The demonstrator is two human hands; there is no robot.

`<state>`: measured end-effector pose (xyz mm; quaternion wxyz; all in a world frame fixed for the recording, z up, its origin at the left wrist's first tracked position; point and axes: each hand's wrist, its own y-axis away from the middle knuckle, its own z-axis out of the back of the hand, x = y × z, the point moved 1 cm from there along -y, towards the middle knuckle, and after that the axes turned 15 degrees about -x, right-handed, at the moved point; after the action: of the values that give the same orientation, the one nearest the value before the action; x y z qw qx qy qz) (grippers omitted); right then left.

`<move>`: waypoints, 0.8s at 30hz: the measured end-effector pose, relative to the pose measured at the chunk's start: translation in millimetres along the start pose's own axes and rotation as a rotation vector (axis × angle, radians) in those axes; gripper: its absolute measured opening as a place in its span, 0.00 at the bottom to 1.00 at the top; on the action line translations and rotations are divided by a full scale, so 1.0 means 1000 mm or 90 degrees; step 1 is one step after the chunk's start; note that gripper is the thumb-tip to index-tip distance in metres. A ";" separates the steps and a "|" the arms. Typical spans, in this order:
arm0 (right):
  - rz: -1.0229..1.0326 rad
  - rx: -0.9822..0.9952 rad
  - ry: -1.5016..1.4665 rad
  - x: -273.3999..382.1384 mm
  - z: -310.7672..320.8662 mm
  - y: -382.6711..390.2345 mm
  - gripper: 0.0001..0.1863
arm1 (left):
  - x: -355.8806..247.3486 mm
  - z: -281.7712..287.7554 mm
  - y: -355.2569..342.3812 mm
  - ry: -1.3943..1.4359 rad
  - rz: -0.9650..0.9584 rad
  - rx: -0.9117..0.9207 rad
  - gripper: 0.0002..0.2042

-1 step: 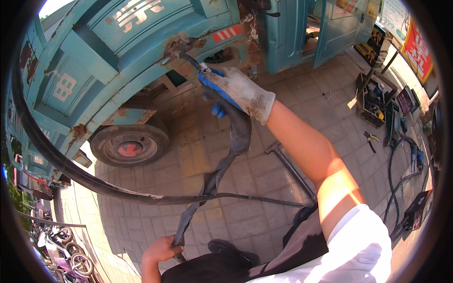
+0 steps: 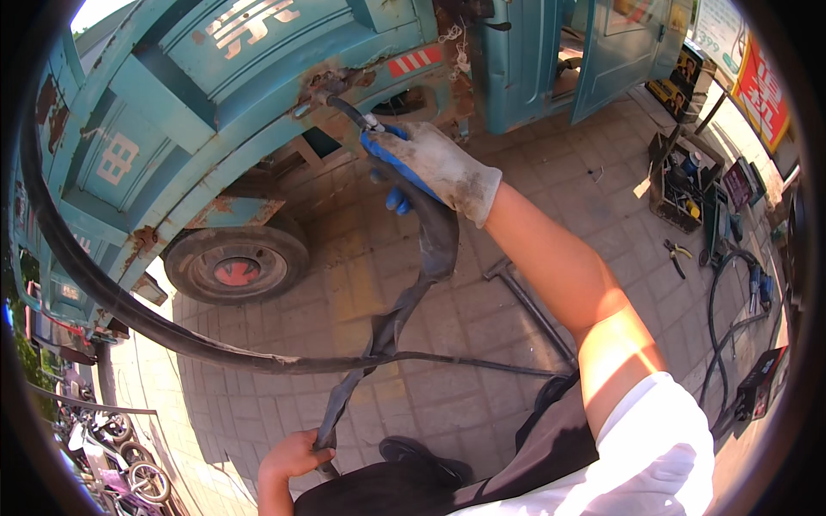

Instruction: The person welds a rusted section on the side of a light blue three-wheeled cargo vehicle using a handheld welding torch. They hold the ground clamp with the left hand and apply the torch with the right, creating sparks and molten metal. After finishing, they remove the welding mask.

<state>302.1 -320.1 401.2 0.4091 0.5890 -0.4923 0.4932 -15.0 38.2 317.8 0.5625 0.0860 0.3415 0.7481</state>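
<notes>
My right hand (image 2: 430, 168), in a dirty white-and-blue glove, is closed on a black cable (image 2: 348, 110) coming from a rusty opening in the turquoise vehicle body (image 2: 215, 129), together with the top of a flattened black rubber strip (image 2: 434, 249). The strip hangs down, twisted, to my bare left hand (image 2: 297, 457), whose fingers grip it low near my dark trousers. A long black hose (image 2: 215, 348) loops from the upper left and passes across the strip toward the lower middle.
Below the body is a wheel (image 2: 237, 267); a cab door (image 2: 615, 60) hangs open. A metal bar (image 2: 533, 314) lies on the pavers. At right lie a toolbox (image 2: 684, 185), pliers (image 2: 678, 256) and cabled tools (image 2: 757, 288). Motorbikes (image 2: 120, 456) stand at lower left.
</notes>
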 end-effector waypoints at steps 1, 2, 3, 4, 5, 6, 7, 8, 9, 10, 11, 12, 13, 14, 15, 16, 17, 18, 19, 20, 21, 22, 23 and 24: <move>0.011 -0.008 0.011 0.000 -0.002 0.001 0.21 | 0.000 0.000 0.000 0.001 0.000 0.000 0.16; 0.024 -0.016 0.022 0.000 -0.005 0.002 0.21 | 0.000 0.000 0.000 0.001 0.001 0.000 0.16; 0.036 -0.025 0.032 0.000 -0.008 0.003 0.20 | -0.001 0.001 0.000 0.002 0.001 -0.001 0.16; 0.038 -0.029 0.036 -0.001 -0.009 0.003 0.20 | -0.001 0.001 0.000 0.001 0.003 0.000 0.16; 0.040 -0.035 0.041 -0.001 -0.010 0.003 0.20 | -0.003 0.002 -0.001 0.000 0.002 0.001 0.16; 0.042 -0.041 0.045 -0.002 -0.010 0.002 0.20 | -0.004 0.003 -0.001 0.000 0.002 0.002 0.16; 0.040 -0.043 0.045 -0.002 -0.009 0.002 0.20 | -0.005 0.003 -0.001 -0.004 -0.003 0.002 0.16; 0.039 -0.043 0.044 -0.003 -0.008 0.002 0.20 | -0.005 0.003 -0.001 -0.008 -0.005 0.001 0.16; 0.037 -0.044 0.043 -0.003 -0.008 0.001 0.20 | -0.005 0.003 -0.001 -0.011 -0.008 -0.001 0.16; 0.036 -0.039 0.031 -0.004 -0.008 0.001 0.20 | -0.004 0.003 -0.001 -0.010 -0.005 0.001 0.17; 0.036 -0.035 0.019 -0.005 -0.008 0.002 0.21 | -0.003 0.003 -0.001 -0.008 -0.004 0.003 0.17; 0.035 -0.031 0.008 -0.005 -0.008 0.002 0.21 | -0.002 0.002 -0.001 -0.005 -0.002 0.005 0.17; 0.039 -0.033 0.013 -0.005 -0.008 0.002 0.21 | -0.001 0.002 -0.002 -0.003 -0.004 0.006 0.17; 0.043 -0.034 0.017 -0.006 -0.008 0.002 0.21 | 0.002 0.001 -0.002 -0.001 -0.004 0.006 0.17; 0.047 -0.034 0.021 -0.007 -0.009 0.001 0.21 | 0.004 0.000 -0.002 0.002 -0.004 0.006 0.17; 0.051 -0.037 0.028 -0.007 -0.009 0.001 0.22 | 0.006 -0.001 -0.002 0.009 0.000 0.005 0.17; 0.054 -0.042 0.037 -0.008 -0.009 0.000 0.22 | 0.007 -0.002 -0.004 0.016 0.002 0.006 0.17; 0.058 -0.047 0.045 -0.008 -0.009 -0.001 0.22 | 0.007 -0.002 -0.004 0.024 0.004 0.007 0.16; 0.056 -0.049 0.050 -0.008 -0.009 -0.001 0.22 | 0.006 -0.002 -0.005 0.019 -0.004 0.005 0.16; 0.053 -0.052 0.054 -0.009 -0.010 -0.002 0.22 | 0.004 -0.001 -0.004 0.014 -0.013 0.003 0.16; 0.051 -0.055 0.058 -0.009 -0.009 -0.003 0.22 | 0.002 0.000 -0.004 0.008 -0.021 0.001 0.16; 0.028 -0.043 0.016 -0.009 -0.008 -0.003 0.22 | 0.002 0.000 -0.004 0.008 -0.018 0.002 0.16; 0.005 -0.029 -0.027 -0.009 -0.006 -0.003 0.23 | 0.002 0.001 -0.004 0.008 -0.015 0.002 0.16; -0.017 -0.015 -0.070 -0.009 -0.006 -0.003 0.23 | 0.001 0.001 -0.003 0.008 -0.012 0.002 0.16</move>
<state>303.5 -312.5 393.0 0.3951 0.6170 -0.5116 0.4488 -12.4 40.3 315.8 0.5674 0.0788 0.3473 0.7425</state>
